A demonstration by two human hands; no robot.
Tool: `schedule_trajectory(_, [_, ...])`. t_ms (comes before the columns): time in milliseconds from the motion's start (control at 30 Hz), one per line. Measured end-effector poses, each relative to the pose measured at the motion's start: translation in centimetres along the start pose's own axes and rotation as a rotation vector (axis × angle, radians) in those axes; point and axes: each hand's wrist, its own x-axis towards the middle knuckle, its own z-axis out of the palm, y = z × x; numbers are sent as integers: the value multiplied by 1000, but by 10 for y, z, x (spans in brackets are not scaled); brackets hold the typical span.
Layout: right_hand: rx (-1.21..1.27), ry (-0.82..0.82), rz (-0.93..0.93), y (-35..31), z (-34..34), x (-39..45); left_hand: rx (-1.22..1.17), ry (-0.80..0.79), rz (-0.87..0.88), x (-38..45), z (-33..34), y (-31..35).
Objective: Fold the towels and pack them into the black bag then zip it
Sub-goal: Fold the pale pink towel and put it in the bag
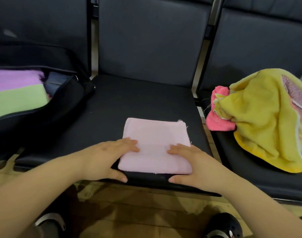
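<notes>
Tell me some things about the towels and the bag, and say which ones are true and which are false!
1. Both hands rest on the light pink towel. True: the left hand and right hand lie flat on its near corners.
2. The black bag is zipped shut. False: it is open, with a purple towel and a green towel showing inside.
3. The yellow towel is neatly folded. False: it lies crumpled in a heap on the right seat.
4. A bright pink towel sits beside the yellow one. True.
5. The light pink towel is inside the bag. False: it lies folded on the middle seat.
</notes>
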Motion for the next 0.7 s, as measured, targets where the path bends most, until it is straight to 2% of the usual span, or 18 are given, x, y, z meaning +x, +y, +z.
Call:
schedule_trajectory(100, [-71, 20, 4, 3, 0, -2, 33, 186, 27, -6, 11, -4])
schedule_trajectory(167, [-105, 30, 10, 5, -1, -1, 17, 246, -2, -7, 14, -4])
schedule_trajectory(333, [-84, 54, 87, 5, -5, 6, -342, 366, -155, -2, -6, 3])
schedule_trajectory(533, [117, 251, 136, 16, -18, 27, -628, 348, -291, 23, -25, -8])
schedule_trajectory(700, [199, 373, 186, 20, -28, 54, -674, 357, -378, 49, -36, -20])
